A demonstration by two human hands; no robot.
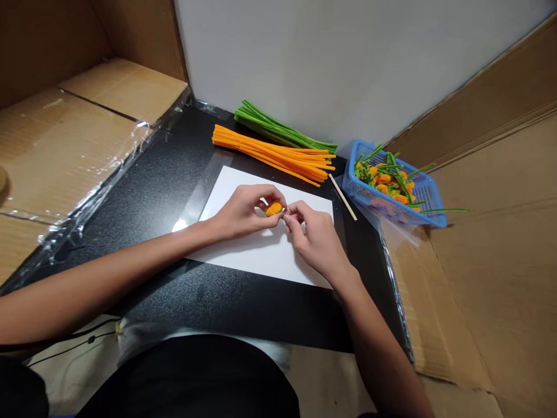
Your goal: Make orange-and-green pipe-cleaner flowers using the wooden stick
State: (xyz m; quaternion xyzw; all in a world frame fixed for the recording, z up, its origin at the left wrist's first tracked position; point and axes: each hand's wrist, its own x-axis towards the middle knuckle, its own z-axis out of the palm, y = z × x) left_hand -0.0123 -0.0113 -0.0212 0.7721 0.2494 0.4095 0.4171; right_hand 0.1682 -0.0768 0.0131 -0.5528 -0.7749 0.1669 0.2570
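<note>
Over a white sheet of paper (252,249), my left hand (248,212) holds a small orange bundle of coiled pipe cleaner (274,209) between its thumb and fingers. My right hand (311,232) is closed in a pinch at the bundle's right end, its fingertips meeting those of the left. What the right fingers grip is too small and too covered to make out. Behind the paper lie a bunch of straight orange pipe cleaners (270,152) and a bunch of green pipe cleaners (278,129).
A thin pale stick (343,197) lies right of the paper. Beside it, a blue plastic basket (354,174) holds several orange pieces with green stems, one stem jutting far right. Cardboard panels (500,232) flank the black table (143,215), with a pale wall (322,64) behind.
</note>
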